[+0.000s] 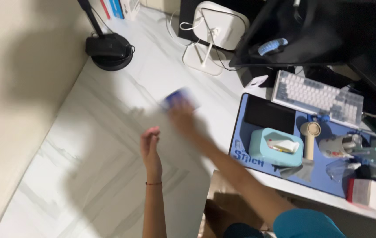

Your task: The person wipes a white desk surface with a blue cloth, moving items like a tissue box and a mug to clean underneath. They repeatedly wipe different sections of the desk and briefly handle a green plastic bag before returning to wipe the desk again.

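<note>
My right hand (182, 117) is stretched out over the white marble-patterned desk (86, 145) and rests on a small blue cloth (177, 98), both blurred by motion. My left hand (150, 145) hovers nearer to me above the desk, fingers loosely together, holding nothing. The two hands are about a hand's width apart.
A black lamp base (108, 50) stands at the back left. A white stand with cables (212, 31) is behind. To the right lie a blue desk mat (315, 176), a teal tissue box (276, 147), a keyboard (318, 97), a small fan (310, 136) and a dark monitor (311, 31).
</note>
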